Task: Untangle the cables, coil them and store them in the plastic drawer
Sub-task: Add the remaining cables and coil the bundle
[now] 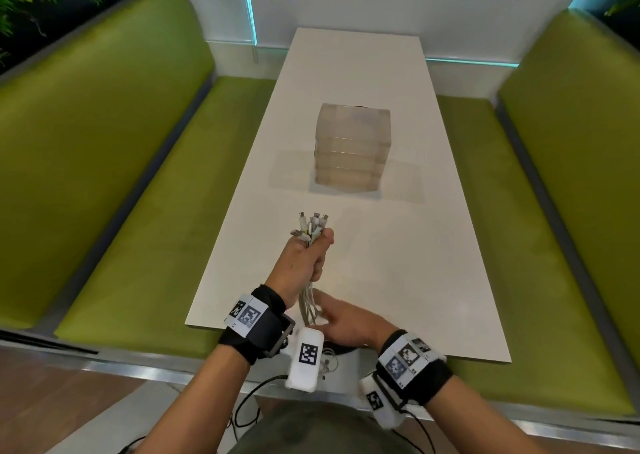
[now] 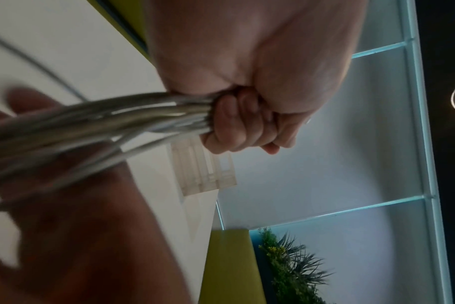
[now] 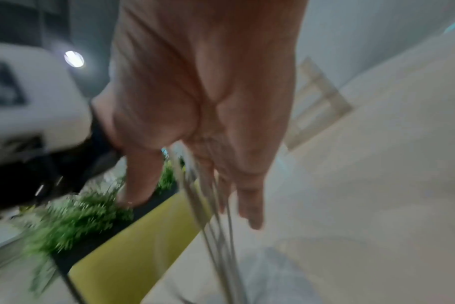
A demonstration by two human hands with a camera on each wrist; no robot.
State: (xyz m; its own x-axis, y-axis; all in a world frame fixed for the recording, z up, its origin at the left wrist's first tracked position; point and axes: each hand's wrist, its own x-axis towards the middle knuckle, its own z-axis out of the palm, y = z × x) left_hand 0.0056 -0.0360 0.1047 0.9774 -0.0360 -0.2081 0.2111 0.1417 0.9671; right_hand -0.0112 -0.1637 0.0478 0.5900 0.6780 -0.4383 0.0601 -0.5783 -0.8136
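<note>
Head view showed the cables (image 1: 310,231) bunched upright in the clenched left hand (image 1: 304,259), plugs fanned above the fist; the right hand (image 1: 349,322), fingers straight, brushed the hanging strands just below. Farther along the table (image 1: 433,245) stood the drawer (image 1: 351,150).

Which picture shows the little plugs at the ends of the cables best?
The head view. There the plugs stick up out of the left hand, sharp against the white table. The left wrist view shows only the cables running into the fist, no plugs. The right wrist view shows blurred strands beside the right hand.
</note>
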